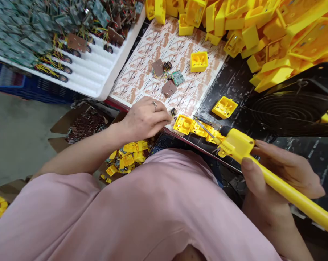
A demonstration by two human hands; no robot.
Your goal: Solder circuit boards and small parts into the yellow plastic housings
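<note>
My right hand (278, 174) is wrapped round the long handle of a yellow soldering iron (262, 166). Its black collar and thin metal tip point left, over a row of small yellow plastic housings (184, 124) along the bench edge. At the left end of that row, my left hand (150, 117) has its fingers closed together; whatever they pinch is hidden. Just past those fingertips lies a small black round part (173, 111). Farther back are brown circuit boards (168, 88), a green board (177, 77) and an open yellow housing (199, 62).
A white foam tray (98, 85) packed with wired circuit boards stands at left. Yellow housings (251, 36) are heaped at back right, near a black fan (297, 105). Another housing (224, 107) sits on the black mat. Below the bench, boxes hold yellow parts (128, 159) and dark pieces (86, 125).
</note>
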